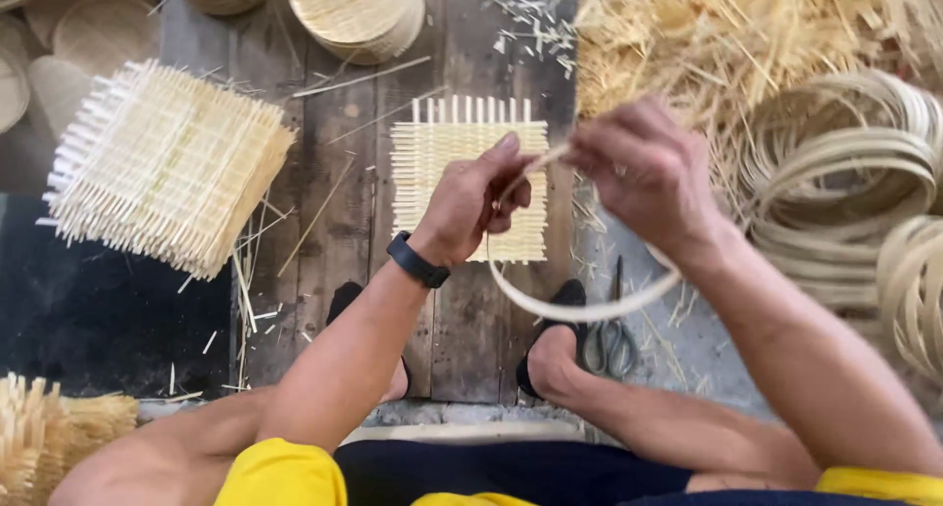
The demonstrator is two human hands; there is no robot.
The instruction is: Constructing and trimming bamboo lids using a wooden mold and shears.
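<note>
Yellow shorts and bare knees fill the bottom edge closest to my view, and from there both forearms run up toward the middle of the frame. At the centre my left hand, with a black wristband on its wrist, pinches one end of a thin bamboo strip between thumb and fingers. At about two o'clock from it, my right hand is closed on the other end of the same strip, so the two ends meet between the hands while the rest hangs down in a loop toward five o'clock. Behind the left hand, at twelve o'clock, a small square woven mat lies flat on the wooden boards of the floor, its upright slats sticking out along the far edge. My two feet in dark sandals rest on the boards below the mat, and a pair of scissors lies just beside the right foot. At nine o'clock sits a stack of woven squares. At three o'clock lie coiled bamboo hoops, with loose straw-coloured shavings piled at one o'clock. Round woven discs are stacked at eleven o'clock.
</note>
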